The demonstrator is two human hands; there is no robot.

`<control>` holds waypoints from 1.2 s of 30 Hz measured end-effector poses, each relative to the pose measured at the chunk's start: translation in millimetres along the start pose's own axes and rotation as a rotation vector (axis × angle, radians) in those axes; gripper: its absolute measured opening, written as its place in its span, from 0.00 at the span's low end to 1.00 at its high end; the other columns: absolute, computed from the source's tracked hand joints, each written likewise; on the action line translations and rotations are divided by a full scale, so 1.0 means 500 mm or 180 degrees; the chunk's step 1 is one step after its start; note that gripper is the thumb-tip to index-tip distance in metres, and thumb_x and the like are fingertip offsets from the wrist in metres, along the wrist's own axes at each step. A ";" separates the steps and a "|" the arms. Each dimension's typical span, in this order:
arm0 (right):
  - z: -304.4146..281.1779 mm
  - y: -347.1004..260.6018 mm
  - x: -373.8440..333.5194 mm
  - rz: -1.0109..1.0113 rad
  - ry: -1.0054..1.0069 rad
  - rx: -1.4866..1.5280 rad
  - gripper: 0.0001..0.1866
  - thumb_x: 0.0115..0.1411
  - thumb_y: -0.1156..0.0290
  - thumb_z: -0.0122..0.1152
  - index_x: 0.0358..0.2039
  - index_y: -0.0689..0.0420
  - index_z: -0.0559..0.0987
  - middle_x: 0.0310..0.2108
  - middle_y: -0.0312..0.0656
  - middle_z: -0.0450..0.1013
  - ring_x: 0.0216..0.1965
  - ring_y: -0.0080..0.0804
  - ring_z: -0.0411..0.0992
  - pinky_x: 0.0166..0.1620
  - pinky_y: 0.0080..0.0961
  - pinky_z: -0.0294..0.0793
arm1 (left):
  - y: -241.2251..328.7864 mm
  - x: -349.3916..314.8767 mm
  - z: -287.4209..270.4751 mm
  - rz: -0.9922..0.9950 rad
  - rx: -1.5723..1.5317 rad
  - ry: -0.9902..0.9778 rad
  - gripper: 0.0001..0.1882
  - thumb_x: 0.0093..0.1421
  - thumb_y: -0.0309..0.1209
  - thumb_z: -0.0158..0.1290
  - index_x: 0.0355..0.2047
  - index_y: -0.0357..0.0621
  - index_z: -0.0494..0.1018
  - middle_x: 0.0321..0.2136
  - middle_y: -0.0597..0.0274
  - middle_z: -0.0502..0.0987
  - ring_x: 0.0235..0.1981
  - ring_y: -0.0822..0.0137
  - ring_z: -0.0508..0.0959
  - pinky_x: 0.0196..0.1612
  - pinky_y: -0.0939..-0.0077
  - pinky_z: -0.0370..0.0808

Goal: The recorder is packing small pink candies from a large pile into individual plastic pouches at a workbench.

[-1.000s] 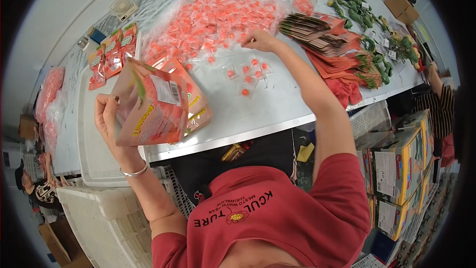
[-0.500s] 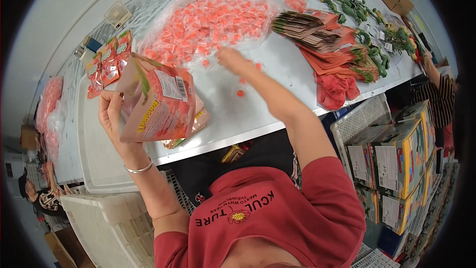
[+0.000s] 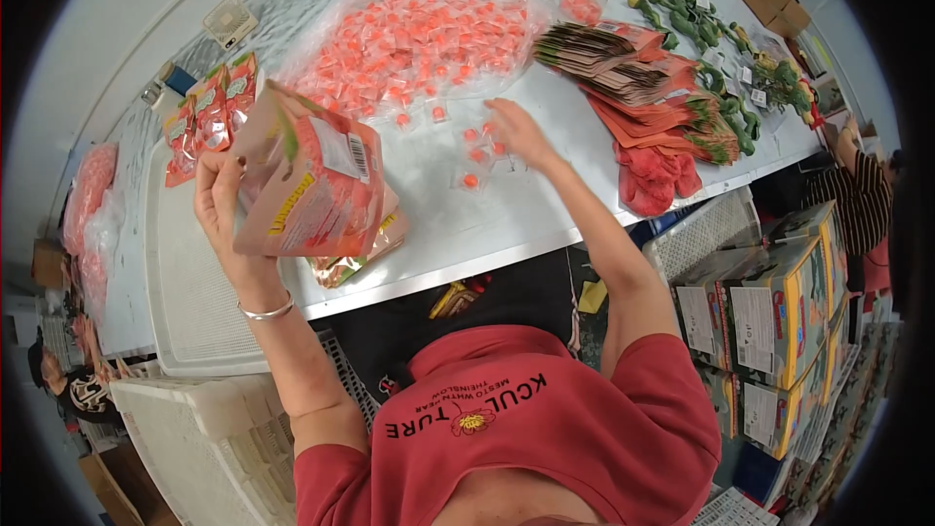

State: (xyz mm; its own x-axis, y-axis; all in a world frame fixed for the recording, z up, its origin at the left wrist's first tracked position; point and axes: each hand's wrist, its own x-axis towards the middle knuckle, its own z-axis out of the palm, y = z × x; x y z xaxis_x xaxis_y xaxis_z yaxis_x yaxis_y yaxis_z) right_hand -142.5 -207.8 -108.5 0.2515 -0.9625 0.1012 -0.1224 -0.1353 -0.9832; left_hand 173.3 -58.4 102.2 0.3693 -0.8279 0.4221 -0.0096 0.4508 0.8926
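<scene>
While the white tabletop [image 3: 506, 214] runs its near edge from about 8 o'clock to 3 o'clock, a bare strip of it lies open just inside that edge, between the two hands. The left hand [image 3: 226, 219], at 9 o'clock, grips an orange stand-up pouch [image 3: 310, 185], held up tilted above the tabletop's near edge, over more pouches lying flat [image 3: 365, 248]. The right hand [image 3: 521, 131], near centre, rests with fingers spread and loosely open on the tabletop among a few loose wrapped orange candies [image 3: 471, 180], touching or just beside them; whether it pinches one I cannot tell. Beyond it, at 12 o'clock, a clear plastic sheet [image 3: 321, 39] carries a big heap of the same candies [image 3: 409, 44]. At 2 o'clock, stacks of flat empty pouches [image 3: 633, 78] fan out, crowding the right hand's outer side. At 10 o'clock lie filled pouches [image 3: 209, 117]. Below the edge, white crates [image 3: 185, 429] stand at 7 o'clock and printed cartons [image 3: 769, 321] at 4 o'clock.
</scene>
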 end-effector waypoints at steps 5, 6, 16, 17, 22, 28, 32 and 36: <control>0.115 -0.010 -0.058 -0.1687 -0.0276 -0.3205 0.18 0.50 0.58 0.58 0.42 0.47 0.74 0.47 0.39 0.66 0.51 0.40 0.61 0.52 0.45 0.58 | -0.022 0.020 0.035 -0.0037 0.0177 -0.0289 0.08 0.61 0.31 0.47 0.26 0.44 0.66 0.24 0.73 0.66 0.26 0.82 0.64 0.31 0.86 0.62; 0.123 -0.009 -0.052 -0.1595 -0.0349 -0.3372 0.13 0.48 0.62 0.60 0.35 0.48 0.74 0.43 0.36 0.67 0.43 0.38 0.64 0.40 0.39 0.64 | -0.017 0.022 0.050 -0.0019 0.0391 -0.0466 0.08 0.61 0.31 0.47 0.26 0.44 0.66 0.24 0.74 0.65 0.27 0.81 0.63 0.31 0.86 0.62; 0.027 -0.282 0.002 -0.0292 0.0637 0.3104 0.07 0.60 0.62 0.53 0.33 0.51 0.72 0.31 0.36 0.71 0.17 0.18 0.65 0.19 0.16 0.63 | -0.154 -0.005 0.208 0.0240 0.1416 -0.1141 0.06 0.59 0.26 0.43 0.27 0.37 0.60 0.18 0.56 0.67 0.19 0.66 0.67 0.23 0.71 0.65; 0.039 -0.336 -0.001 -0.0308 0.0642 0.3097 0.07 0.60 0.62 0.53 0.33 0.51 0.72 0.31 0.36 0.71 0.17 0.18 0.65 0.19 0.16 0.63 | -0.163 -0.008 0.223 0.0254 0.1406 -0.1146 0.06 0.59 0.26 0.43 0.27 0.37 0.60 0.18 0.56 0.67 0.19 0.66 0.67 0.23 0.71 0.65; 0.082 -0.352 0.041 -0.3446 0.0558 -0.2839 0.06 0.54 0.68 0.55 0.31 0.56 0.73 0.33 0.38 0.71 0.33 0.31 0.67 0.35 0.29 0.66 | -0.217 0.007 0.280 0.0556 0.1443 -0.0726 0.05 0.56 0.25 0.43 0.27 0.35 0.60 0.18 0.46 0.67 0.20 0.52 0.70 0.25 0.62 0.66; 0.058 -0.323 0.015 -0.2467 0.0063 -0.2402 0.10 0.51 0.69 0.55 0.34 0.58 0.76 0.34 0.41 0.70 0.40 0.41 0.68 0.46 0.32 0.63 | -0.249 0.024 0.265 0.0289 0.1320 -0.0350 0.06 0.55 0.26 0.43 0.26 0.35 0.60 0.19 0.44 0.66 0.22 0.50 0.70 0.27 0.60 0.65; 0.036 -0.345 0.037 -0.2613 -0.0344 -0.2327 0.09 0.51 0.68 0.56 0.33 0.57 0.76 0.30 0.40 0.70 0.38 0.40 0.68 0.45 0.34 0.63 | -0.250 0.022 0.278 0.0430 0.1506 -0.0303 0.06 0.55 0.26 0.42 0.26 0.35 0.60 0.18 0.45 0.67 0.21 0.51 0.70 0.26 0.61 0.66; 0.039 -0.401 0.048 -0.1995 -0.0389 -0.2927 0.10 0.54 0.64 0.54 0.33 0.55 0.77 0.31 0.41 0.71 0.36 0.41 0.70 0.40 0.37 0.68 | -0.233 0.035 0.267 0.0119 0.1341 -0.0473 0.06 0.56 0.26 0.42 0.25 0.36 0.60 0.17 0.45 0.67 0.21 0.52 0.70 0.26 0.62 0.66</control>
State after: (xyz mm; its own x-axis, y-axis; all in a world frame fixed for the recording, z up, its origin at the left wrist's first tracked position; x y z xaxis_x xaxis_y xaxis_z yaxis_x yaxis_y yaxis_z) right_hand -93.4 -199.3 88.1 0.6041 -0.6406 0.4741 -0.5913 -0.7591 -0.2723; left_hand 56.9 -170.2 26.6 0.2245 -0.8664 0.4460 -0.4095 0.3314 0.8500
